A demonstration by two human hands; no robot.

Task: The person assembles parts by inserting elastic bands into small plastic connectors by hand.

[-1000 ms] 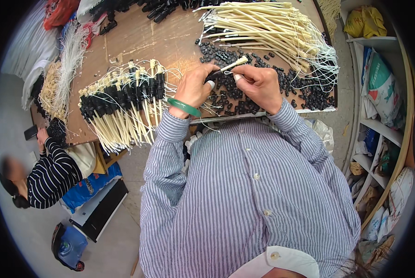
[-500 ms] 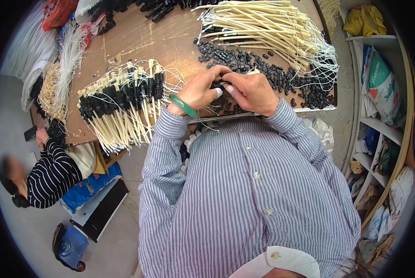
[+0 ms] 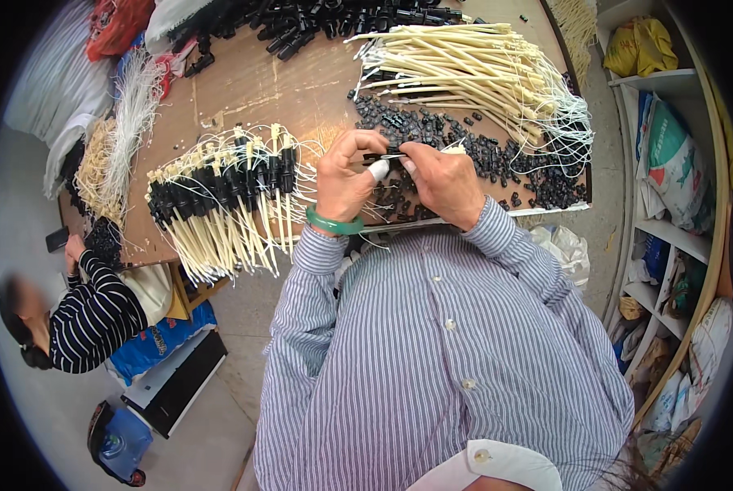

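My left hand (image 3: pixel 342 182), with a white wrap on one fingertip and a green bangle at the wrist, pinches one end of a dark plastic part (image 3: pixel 384 155). The fingertips of my right hand (image 3: pixel 446 182) close on its other end. A pale cord seems to run along the part; finer detail is hidden by the fingers. Left of my hands lies a bundle of cream tubes with black fittings (image 3: pixel 227 192) and loose white cords. Many small black pieces (image 3: pixel 440 131) are scattered beyond my right hand.
A heap of cream tubes with white cords (image 3: pixel 464 69) lies at the far right of the wooden table (image 3: pixel 235 78). Larger black fittings (image 3: pixel 293 33) sit at the back. On the left a person in a striped top (image 3: pixel 96 315) sits by the table; shelves (image 3: pixel 669 233) stand right.
The view has shifted a little, so the table sits lower in the picture. My hands have drawn slightly apart, and more of the dark part shows between them.
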